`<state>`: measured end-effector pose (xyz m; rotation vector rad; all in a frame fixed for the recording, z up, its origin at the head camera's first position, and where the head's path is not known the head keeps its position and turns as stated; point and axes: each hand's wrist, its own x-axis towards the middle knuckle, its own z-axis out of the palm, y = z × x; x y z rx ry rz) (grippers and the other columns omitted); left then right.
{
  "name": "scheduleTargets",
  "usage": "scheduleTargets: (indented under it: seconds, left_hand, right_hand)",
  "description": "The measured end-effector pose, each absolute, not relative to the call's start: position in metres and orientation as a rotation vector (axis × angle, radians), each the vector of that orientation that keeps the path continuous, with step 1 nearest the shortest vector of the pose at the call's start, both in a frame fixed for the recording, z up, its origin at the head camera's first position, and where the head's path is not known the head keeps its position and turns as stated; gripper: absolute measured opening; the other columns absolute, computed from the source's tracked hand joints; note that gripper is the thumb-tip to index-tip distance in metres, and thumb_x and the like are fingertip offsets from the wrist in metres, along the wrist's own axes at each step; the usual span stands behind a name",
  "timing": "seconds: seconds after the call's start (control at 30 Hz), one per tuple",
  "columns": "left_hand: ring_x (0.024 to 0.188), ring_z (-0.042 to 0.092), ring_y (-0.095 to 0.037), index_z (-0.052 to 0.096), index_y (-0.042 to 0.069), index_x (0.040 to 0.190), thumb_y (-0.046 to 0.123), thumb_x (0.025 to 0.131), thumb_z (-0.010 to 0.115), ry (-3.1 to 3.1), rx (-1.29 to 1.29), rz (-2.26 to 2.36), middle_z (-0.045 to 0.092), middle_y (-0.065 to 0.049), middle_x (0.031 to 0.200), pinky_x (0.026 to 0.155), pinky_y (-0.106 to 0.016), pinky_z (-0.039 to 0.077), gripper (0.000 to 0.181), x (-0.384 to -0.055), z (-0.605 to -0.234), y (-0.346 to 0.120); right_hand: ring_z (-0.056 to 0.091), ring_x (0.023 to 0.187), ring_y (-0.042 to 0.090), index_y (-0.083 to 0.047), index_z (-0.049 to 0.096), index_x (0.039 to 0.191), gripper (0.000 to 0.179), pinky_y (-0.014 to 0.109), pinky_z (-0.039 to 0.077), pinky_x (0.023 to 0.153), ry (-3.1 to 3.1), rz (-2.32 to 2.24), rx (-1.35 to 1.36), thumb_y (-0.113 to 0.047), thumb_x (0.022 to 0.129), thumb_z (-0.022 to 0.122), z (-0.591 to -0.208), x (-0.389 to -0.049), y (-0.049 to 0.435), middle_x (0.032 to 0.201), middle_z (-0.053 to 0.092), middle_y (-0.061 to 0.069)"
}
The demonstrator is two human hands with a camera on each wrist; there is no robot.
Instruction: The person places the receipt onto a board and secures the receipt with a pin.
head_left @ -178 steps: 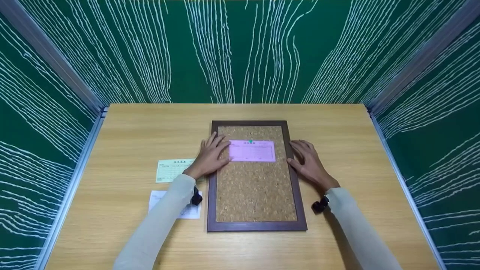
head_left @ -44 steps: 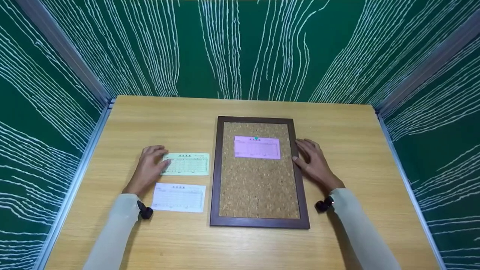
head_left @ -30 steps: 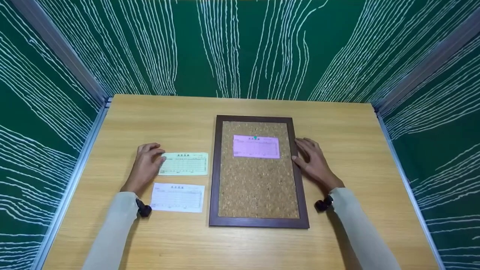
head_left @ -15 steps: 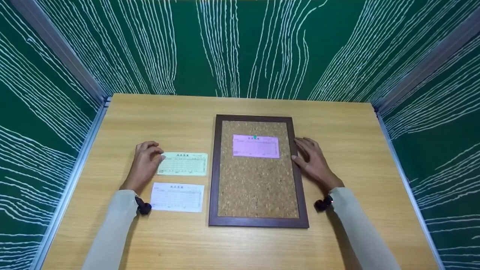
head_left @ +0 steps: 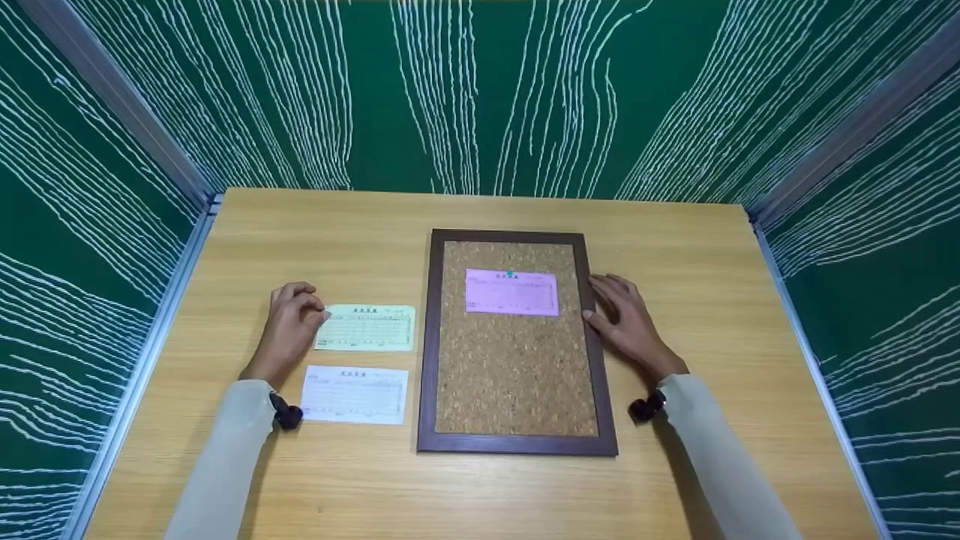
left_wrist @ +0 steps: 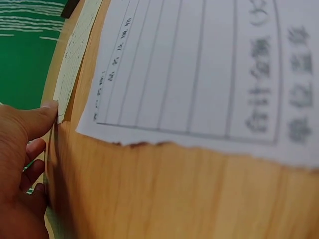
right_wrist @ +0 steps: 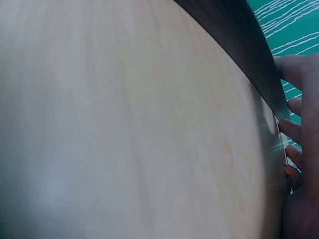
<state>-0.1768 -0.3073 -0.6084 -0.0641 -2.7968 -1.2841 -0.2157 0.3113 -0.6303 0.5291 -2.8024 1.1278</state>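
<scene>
My left hand (head_left: 285, 330) pinches the left edge of a pale green form slip (head_left: 365, 328) lying left of the board. In the left wrist view the thumb lies on the corner of the green slip (left_wrist: 75, 64). Below it a white form slip (head_left: 355, 394) lies flat. My right hand (head_left: 628, 326) rests against the right side of a brown-framed cork board (head_left: 517, 375), its thumb touching the dark frame (right_wrist: 234, 40). A small orange thing (right_wrist: 291, 170) shows among the right fingers, mostly hidden. A pink form slip (head_left: 511, 293) is fixed to the cork by a green pushpin (head_left: 510, 274).
The wooden table (head_left: 480, 495) carries the board and slips. Green walls (head_left: 390, 97) with wavy white lines close off the back and both sides. A small black camera (head_left: 286, 412) sits on the left wrist, and another (head_left: 646, 406) on the right.
Since the oldest frame, my left hand has left the board's left side and moved left to the green slip. In the last second it has shifted slightly left with the slip. My right hand stays put.
</scene>
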Motion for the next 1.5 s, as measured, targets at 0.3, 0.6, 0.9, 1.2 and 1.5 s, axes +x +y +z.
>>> scheduleTargets:
  seconds: [0.3,0.6,0.9,1.2,1.5]
  left_hand:
    - [0.148,0.035,-0.040,0.072,-0.004,0.113,0.006,0.107,0.071,-2.822,-0.060,-1.248,0.051,-0.021,0.152,0.125,-0.059,0.032,0.012,-0.1764,-0.6092,-0.3070]
    - [0.146,0.035,-0.038,0.073,-0.003,0.101,0.004,0.107,0.070,-2.833,-0.033,-1.246,0.052,-0.020,0.151,0.121,-0.054,0.036,0.009,-0.1770,-0.6090,-0.3046]
    - [0.144,0.034,-0.035,0.072,-0.002,0.097,0.007,0.107,0.071,-2.857,-0.057,-1.226,0.051,-0.017,0.150,0.118,-0.052,0.036,0.013,-0.1758,-0.6080,-0.3047]
    - [0.144,0.036,-0.037,0.070,-0.002,0.101,0.005,0.107,0.071,-2.834,-0.063,-1.238,0.051,-0.019,0.149,0.119,-0.052,0.037,0.009,-0.1787,-0.6139,-0.3066]
    - [0.144,0.037,-0.036,0.072,-0.005,0.105,0.000,0.105,0.071,-2.815,-0.019,-1.299,0.052,-0.019,0.148,0.119,-0.051,0.039,0.005,-0.1780,-0.6106,-0.3037]
  right_hand:
    - [0.031,0.160,0.041,-0.007,0.053,0.162,0.066,0.069,0.021,0.129,-2.802,1.130,0.533,-0.027,0.103,0.076,-0.6318,-0.2162,0.3113,0.168,0.050,0.018]
    - [0.033,0.159,0.042,-0.005,0.054,0.161,0.065,0.069,0.022,0.129,-2.777,1.145,0.542,-0.025,0.103,0.076,-0.6348,-0.2178,0.3123,0.167,0.050,0.020]
    - [0.032,0.160,0.041,-0.007,0.053,0.163,0.066,0.069,0.021,0.129,-2.798,1.144,0.519,-0.027,0.104,0.075,-0.6371,-0.2189,0.3133,0.168,0.049,0.018]
    - [0.032,0.160,0.042,-0.006,0.053,0.162,0.066,0.070,0.022,0.128,-2.789,1.140,0.528,-0.026,0.104,0.076,-0.6353,-0.2178,0.3128,0.168,0.049,0.019]
    - [0.033,0.159,0.042,-0.004,0.054,0.161,0.065,0.069,0.022,0.129,-2.777,1.142,0.533,-0.023,0.103,0.076,-0.6356,-0.2183,0.3124,0.167,0.050,0.020]
